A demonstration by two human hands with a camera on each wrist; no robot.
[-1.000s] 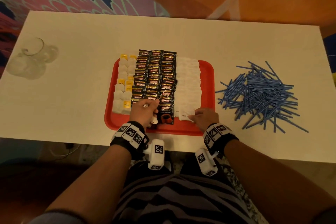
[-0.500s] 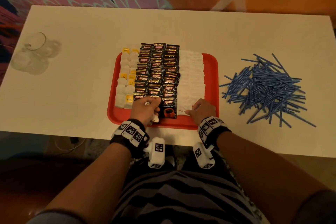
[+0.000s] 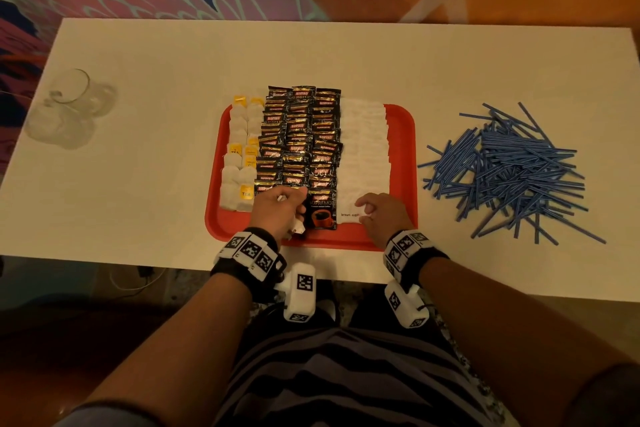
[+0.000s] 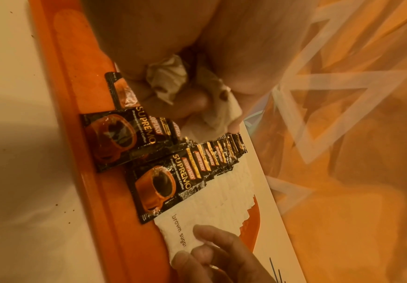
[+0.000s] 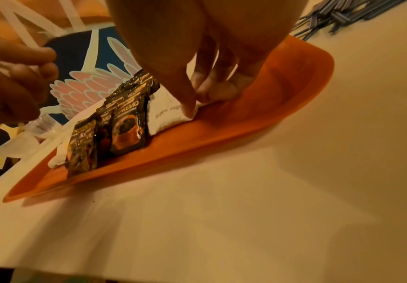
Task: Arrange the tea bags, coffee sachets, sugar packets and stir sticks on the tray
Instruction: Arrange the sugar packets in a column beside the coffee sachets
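Your tray (image 3: 401,149) looks like smooth red plastic with a slight sheen. On it, the coffee sachets (image 3: 301,142) are glossy, crinkled black foil, and beside them the sugar packets (image 3: 363,152) are matt white paper. Right of the tray, your stir sticks (image 3: 512,166) look like smooth blue plastic on the matt white table (image 3: 156,156).

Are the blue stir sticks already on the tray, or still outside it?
Outside: the stir sticks lie piled on the table, right of the red tray.
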